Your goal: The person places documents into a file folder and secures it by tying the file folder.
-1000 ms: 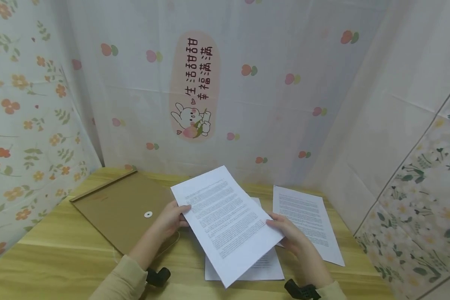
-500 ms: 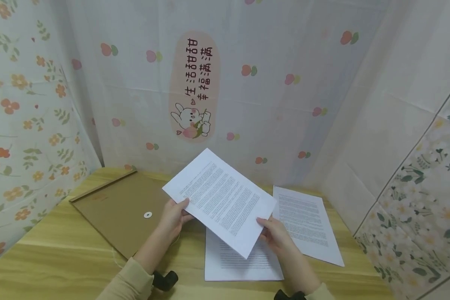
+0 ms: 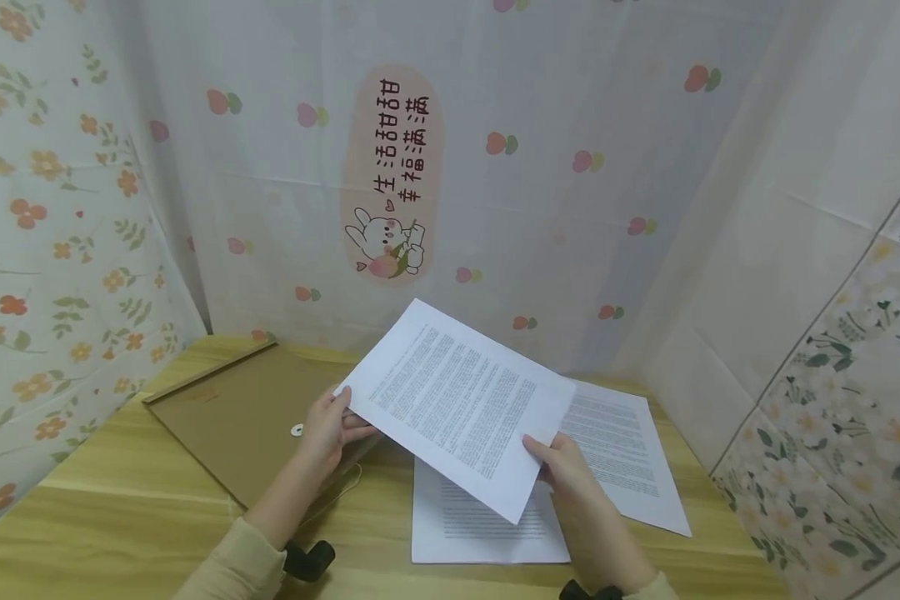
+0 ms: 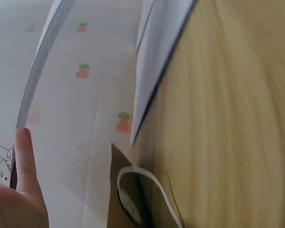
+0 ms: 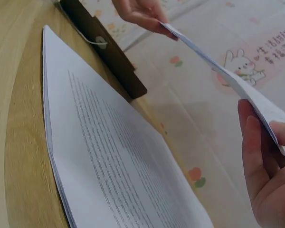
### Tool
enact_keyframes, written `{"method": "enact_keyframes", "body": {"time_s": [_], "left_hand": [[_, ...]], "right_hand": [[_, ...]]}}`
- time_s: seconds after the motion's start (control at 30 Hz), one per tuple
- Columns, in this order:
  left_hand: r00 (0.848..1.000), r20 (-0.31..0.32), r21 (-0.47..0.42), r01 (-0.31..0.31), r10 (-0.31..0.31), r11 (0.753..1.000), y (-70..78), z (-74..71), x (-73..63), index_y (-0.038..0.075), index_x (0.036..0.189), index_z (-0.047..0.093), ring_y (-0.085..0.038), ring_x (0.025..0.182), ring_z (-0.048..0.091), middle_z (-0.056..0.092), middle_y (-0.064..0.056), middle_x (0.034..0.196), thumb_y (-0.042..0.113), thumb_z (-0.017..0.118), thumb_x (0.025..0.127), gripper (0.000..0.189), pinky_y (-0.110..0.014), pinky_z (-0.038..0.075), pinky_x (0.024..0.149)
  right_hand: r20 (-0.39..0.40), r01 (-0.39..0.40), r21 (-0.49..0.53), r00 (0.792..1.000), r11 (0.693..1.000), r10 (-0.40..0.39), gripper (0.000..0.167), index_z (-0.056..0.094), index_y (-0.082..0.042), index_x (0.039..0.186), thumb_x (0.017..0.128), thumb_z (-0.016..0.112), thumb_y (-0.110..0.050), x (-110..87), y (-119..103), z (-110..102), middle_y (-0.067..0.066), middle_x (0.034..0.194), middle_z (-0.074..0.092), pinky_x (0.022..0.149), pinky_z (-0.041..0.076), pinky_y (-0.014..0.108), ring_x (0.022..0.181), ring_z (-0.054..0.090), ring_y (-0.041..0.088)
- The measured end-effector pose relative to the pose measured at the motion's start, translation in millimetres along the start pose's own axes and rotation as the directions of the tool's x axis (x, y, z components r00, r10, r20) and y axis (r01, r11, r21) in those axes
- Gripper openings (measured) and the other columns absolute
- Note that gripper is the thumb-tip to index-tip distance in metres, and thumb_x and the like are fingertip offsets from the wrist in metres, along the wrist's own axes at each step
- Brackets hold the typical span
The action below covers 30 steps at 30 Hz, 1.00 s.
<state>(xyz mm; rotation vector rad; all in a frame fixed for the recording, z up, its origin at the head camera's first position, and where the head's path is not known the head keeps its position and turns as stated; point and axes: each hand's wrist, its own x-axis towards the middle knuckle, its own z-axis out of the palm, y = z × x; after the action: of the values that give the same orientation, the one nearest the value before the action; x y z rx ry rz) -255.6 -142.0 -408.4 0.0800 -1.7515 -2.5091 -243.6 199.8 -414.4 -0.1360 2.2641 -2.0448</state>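
A thin sheaf of printed paper (image 3: pixel 457 400) is held up over the table, tilted, its text side facing me. My left hand (image 3: pixel 328 429) pinches its left edge, thumb on top and fingers beneath. The lower right part is gripped by my right hand (image 3: pixel 566 471), thumb on the printed face; the right wrist view shows that hand (image 5: pixel 270 175) with fingers behind the paper. Below lies a stack of printed pages (image 3: pixel 487 537) on the table, partly covered by the held sheaf. More printed paper (image 3: pixel 622 450) lies to the right, its left part hidden.
A brown kraft document envelope (image 3: pixel 240 417) with a white round button (image 3: pixel 296 430) and a loose string (image 3: pixel 337 496) lies on the left of the wooden table (image 3: pixel 105 517). A patterned curtain (image 3: pixel 285 183) hangs behind the table, with more at both sides.
Both hands have turned the held sheaf counterclockwise and raised its lower end. In the last half second the sheaf shifted slightly right, and the left hand moved a little left along its edge.
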Motion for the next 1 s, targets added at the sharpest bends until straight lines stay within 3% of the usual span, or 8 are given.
{"method": "enact_keyframes", "body": {"time_s": [0.3, 0.47, 0.57, 0.7, 0.8, 0.87, 0.93, 1.0], "left_hand": [[0.994, 0.103, 0.183, -0.062, 0.043, 0.981, 8.4, -23.5, -6.5, -0.011, 0.133, 0.044, -0.026, 0.079, 0.069, 0.066, -0.02, 0.1, 0.013, 0.041, 0.104, 0.038, -0.035, 0.057, 0.069], [0.973, 0.219, 0.373, -0.155, 0.075, 0.915, 11.0, -36.3, -4.6, -0.013, 0.128, 0.048, -0.038, 0.083, 0.068, 0.065, -0.025, 0.106, 0.006, 0.049, 0.099, 0.035, -0.035, 0.057, 0.065], [0.934, 0.35, 0.466, -0.245, 0.077, 0.85, 13.1, -47.5, -1.8, -0.012, 0.132, 0.046, -0.041, 0.088, 0.066, 0.064, -0.027, 0.11, 0.006, 0.053, 0.098, 0.039, -0.041, 0.057, 0.069], [0.863, 0.503, 0.534, -0.355, 0.049, 0.767, 11.9, -60.4, -0.9, -0.01, 0.135, 0.044, -0.041, 0.101, 0.062, 0.06, -0.027, 0.119, 0.011, 0.056, 0.097, 0.045, -0.046, 0.055, 0.077], [0.823, 0.566, 0.61, -0.454, 0.045, 0.649, 8.6, -64.4, -3.2, -0.007, 0.135, 0.047, -0.038, 0.107, 0.06, 0.056, -0.025, 0.126, 0.013, 0.057, 0.097, 0.044, -0.045, 0.053, 0.082], [0.795, 0.604, 0.659, -0.535, 0.051, 0.529, 8.3, -66.7, -6.4, -0.005, 0.134, 0.05, -0.036, 0.108, 0.06, 0.057, -0.022, 0.127, 0.013, 0.056, 0.097, 0.041, -0.043, 0.052, 0.084], [0.774, 0.631, 0.711, -0.607, 0.06, 0.355, 9.5, -69.9, -10.9, -0.004, 0.131, 0.054, -0.036, 0.101, 0.063, 0.062, -0.021, 0.12, 0.012, 0.058, 0.096, 0.039, -0.045, 0.053, 0.082], [0.764, 0.643, 0.748, -0.64, 0.049, 0.176, 11.3, -73.8, -16.5, -0.001, 0.128, 0.057, -0.034, 0.094, 0.065, 0.066, -0.019, 0.112, 0.013, 0.063, 0.093, 0.039, -0.047, 0.054, 0.075]], "right_hand": [[0.077, 0.021, -0.015, 0.997, 1.0, -0.02, 0.043, 0.046, 0.012, 0.128, 0.099, 0.052, -0.02, -8.0, -0.2, -21.8, 0.012, 0.098, 0.069, 0.062, 0.052, 0.025, 0.075, 0.067, 0.021], [0.097, 0.014, 0.017, 0.995, 1.0, -0.015, 0.044, 0.045, 0.015, 0.126, 0.098, 0.054, -0.016, -10.0, 3.2, -29.8, 0.01, 0.095, 0.069, 0.061, 0.051, 0.022, 0.071, 0.066, 0.017], [0.118, -0.003, 0.034, 0.993, 0.999, -0.001, 0.044, 0.044, 0.016, 0.127, 0.098, 0.054, -0.015, -9.7, 6.2, -33.7, 0.008, 0.094, 0.07, 0.061, 0.052, 0.022, 0.072, 0.067, 0.016], [0.156, -0.026, 0.056, 0.988, 0.998, 0.016, 0.043, 0.042, 0.017, 0.128, 0.099, 0.052, -0.014, -11.3, 10.4, -39.8, 0.006, 0.097, 0.07, 0.07, 0.055, 0.026, 0.081, 0.069, 0.017], [0.164, -0.048, 0.071, 0.986, 0.996, 0.036, 0.042, 0.042, 0.017, 0.128, 0.099, 0.051, -0.013, -13.2, 13.3, -43.9, 0.006, 0.1, 0.069, 0.075, 0.055, 0.029, 0.086, 0.069, 0.019], [0.156, -0.064, 0.083, 0.986, 0.994, 0.051, 0.042, 0.044, 0.015, 0.128, 0.099, 0.052, -0.013, -13.6, 14.8, -45.7, 0.006, 0.1, 0.07, 0.076, 0.055, 0.029, 0.088, 0.069, 0.019], [0.145, -0.078, 0.092, 0.987, 0.993, 0.065, 0.04, 0.046, 0.013, 0.128, 0.098, 0.053, -0.013, -13.4, 15.8, -47.4, 0.005, 0.1, 0.07, 0.075, 0.055, 0.029, 0.088, 0.069, 0.019], [0.142, -0.086, 0.099, 0.987, 0.991, 0.071, 0.039, 0.048, 0.011, 0.128, 0.098, 0.054, -0.014, -13.1, 16.4, -49.2, 0.005, 0.1, 0.07, 0.075, 0.054, 0.029, 0.089, 0.069, 0.02]]}}
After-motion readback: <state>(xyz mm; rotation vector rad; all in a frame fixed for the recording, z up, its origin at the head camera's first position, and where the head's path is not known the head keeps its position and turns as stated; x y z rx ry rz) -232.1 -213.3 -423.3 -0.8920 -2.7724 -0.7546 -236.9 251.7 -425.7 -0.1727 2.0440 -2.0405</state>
